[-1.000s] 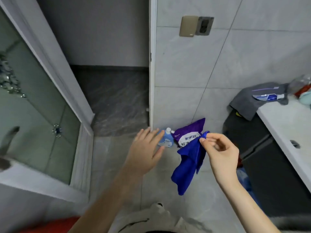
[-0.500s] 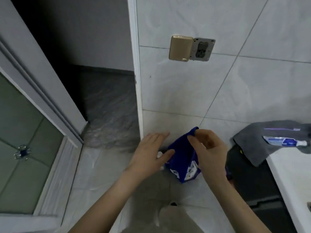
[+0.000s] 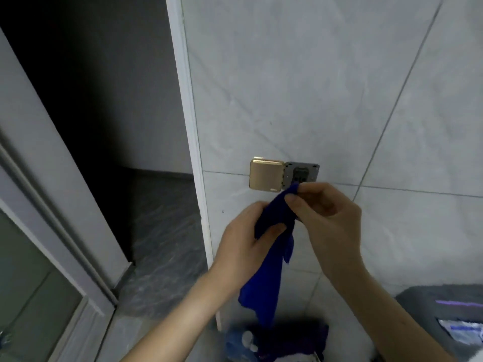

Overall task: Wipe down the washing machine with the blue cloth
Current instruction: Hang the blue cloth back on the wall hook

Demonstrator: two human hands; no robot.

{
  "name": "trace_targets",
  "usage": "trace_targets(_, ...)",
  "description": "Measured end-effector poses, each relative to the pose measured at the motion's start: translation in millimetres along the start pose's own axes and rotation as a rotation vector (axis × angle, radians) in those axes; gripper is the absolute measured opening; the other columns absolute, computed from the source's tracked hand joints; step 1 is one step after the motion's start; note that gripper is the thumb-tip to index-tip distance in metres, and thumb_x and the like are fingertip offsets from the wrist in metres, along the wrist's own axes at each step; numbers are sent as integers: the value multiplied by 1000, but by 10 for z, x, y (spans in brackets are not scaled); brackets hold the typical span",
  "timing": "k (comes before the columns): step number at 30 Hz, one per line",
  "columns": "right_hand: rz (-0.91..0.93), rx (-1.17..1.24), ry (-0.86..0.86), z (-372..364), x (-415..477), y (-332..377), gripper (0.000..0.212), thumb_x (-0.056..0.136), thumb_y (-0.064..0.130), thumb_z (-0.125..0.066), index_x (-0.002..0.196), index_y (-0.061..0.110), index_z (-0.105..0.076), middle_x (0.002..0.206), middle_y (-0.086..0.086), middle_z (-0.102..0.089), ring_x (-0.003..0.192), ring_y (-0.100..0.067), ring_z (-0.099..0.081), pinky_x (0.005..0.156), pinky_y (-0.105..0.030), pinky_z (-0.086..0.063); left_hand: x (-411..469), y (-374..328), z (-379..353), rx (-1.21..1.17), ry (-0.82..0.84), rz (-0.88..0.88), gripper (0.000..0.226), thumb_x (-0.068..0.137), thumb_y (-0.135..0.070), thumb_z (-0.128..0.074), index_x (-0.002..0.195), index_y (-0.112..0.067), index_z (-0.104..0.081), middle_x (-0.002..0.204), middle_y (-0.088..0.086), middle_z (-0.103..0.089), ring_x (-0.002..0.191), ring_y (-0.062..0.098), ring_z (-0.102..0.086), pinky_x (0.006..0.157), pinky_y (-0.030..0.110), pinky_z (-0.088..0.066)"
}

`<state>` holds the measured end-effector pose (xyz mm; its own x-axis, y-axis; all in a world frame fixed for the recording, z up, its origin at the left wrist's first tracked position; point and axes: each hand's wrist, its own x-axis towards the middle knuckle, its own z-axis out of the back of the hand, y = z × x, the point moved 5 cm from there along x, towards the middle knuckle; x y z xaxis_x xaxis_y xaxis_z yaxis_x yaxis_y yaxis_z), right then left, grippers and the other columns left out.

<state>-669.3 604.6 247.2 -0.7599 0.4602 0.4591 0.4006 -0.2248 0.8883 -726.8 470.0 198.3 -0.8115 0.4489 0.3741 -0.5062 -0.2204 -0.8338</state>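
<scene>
The blue cloth (image 3: 264, 286) hangs in front of the tiled wall, held up by both hands at chest height. My left hand (image 3: 243, 246) grips its upper part, thumb pressed on the fabric. My right hand (image 3: 329, 226) pinches the cloth's top corner between thumb and fingers, just below the wall socket. The lower half of the cloth dangles free. No washing machine is plainly recognisable in this view.
A gold cover plate (image 3: 265, 175) and a grey socket (image 3: 302, 175) sit on the wall behind the hands. A dark doorway (image 3: 117, 126) opens at left beside a glass door (image 3: 28, 296). A purple pouch (image 3: 295, 340) lies on the floor; a grey cloth (image 3: 439, 309) lies at lower right.
The view has tilted upward. Both hands rose with the cloth, and my left hand, open beside it before, now grips it.
</scene>
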Motion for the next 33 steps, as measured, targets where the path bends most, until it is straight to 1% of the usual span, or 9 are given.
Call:
trace_targets(4, 159, -62, -11, -29, 585, 402, 15, 90, 12, -65, 105, 13, -65, 88, 7, -70, 81, -8, -68, 65, -22, -56, 599, -479, 404, -50, -32, -148, 17, 98, -17, -59, 94, -33, -61, 83, -15, -67, 76, 3, -64, 66, 19, -51)
trace_targets(7, 148, -111, 12, -62, 982, 640, 34, 86, 28, -68, 119, 24, -62, 105, 10, -68, 96, -6, -64, 78, -20, -53, 1014, -852, 701, -162, -58, -217, 7, 97, -15, -60, 100, -18, -66, 86, -2, -70, 80, 16, -67, 65, 24, -54)
trace_targets(10, 119, 53, 127, -218, 1248, 898, 20, 92, 18, -62, 109, 10, -70, 95, -1, -75, 93, -14, -70, 76, -21, -57, 1384, -1253, 941, -187, -65, -331, 12, 97, -14, -61, 106, -12, -67, 92, 1, -72, 85, 16, -69, 68, 23, -56)
trace_targets(15, 240, 169, 4, -260, 1803, 1472, 18, 95, 12, -58, 93, -5, -66, 86, -17, -69, 78, -23, -65, 74, -34, -55, 1915, -1846, 1257, -133, -68, -478, 13, 99, -16, -59, 103, -8, -69, 92, 7, -73, 88, 25, -68, 78, 38, -56)
trace_targets(18, 277, 224, -68, -170, 2179, 1857, 16, 95, 19, -57, 84, 6, -58, 76, -9, -52, 71, -21, -48, 62, -33, -41, 2213, -2235, 1488, -131, -105, -543, 15, 100, -17, -58, 101, -10, -71, 92, 5, -74, 88, 19, -69, 82, 38, -56)
trace_targets(21, 369, 193, -156, 41, 2495, 2313, 14, 96, 20, -54, 84, 12, -53, 70, -2, -45, 63, -13, -41, 56, -26, -34, 2505, -2692, 1732, -113, -145, -614, 18, 99, -17, -59, 97, -4, -71, 86, 10, -72, 80, 18, -67, 73, 31, -53)
trace_targets(26, 505, -34, -240, 366, 2940, 2912, 23, 95, 22, -59, 77, 8, -64, 67, 4, -59, 55, -2, -52, 52, -15, -42, 2965, -3284, 1871, -88, -96, -626, 21, 98, -19, -63, 97, 0, -71, 76, -2, -67, 70, 8, -62, 63, 19, -48)
trace_targets(30, 530, -78, -322, 560, 3245, 3092, 17, 91, 19, -65, 75, 13, -64, 67, 3, -62, 56, -5, -55, 54, -16, -45, 3323, -3489, 1775, -93, -94, -614, 23, 96, -22, -66, 106, -2, -69, 95, 19, -73, 82, 20, -66, 77, 34, -54)
trace_targets(33, 513, -119, -359, 686, 3462, 3115, 14, 88, 19, -67, 76, 12, -64, 70, 0, -63, 63, -13, -57, 61, -25, -47, 3535, -3567, 1683, -111, -131, -614, 21, 94, -26, -68, 103, -7, -68, 91, 13, -74, 80, 20, -68, 78, 35, -55)
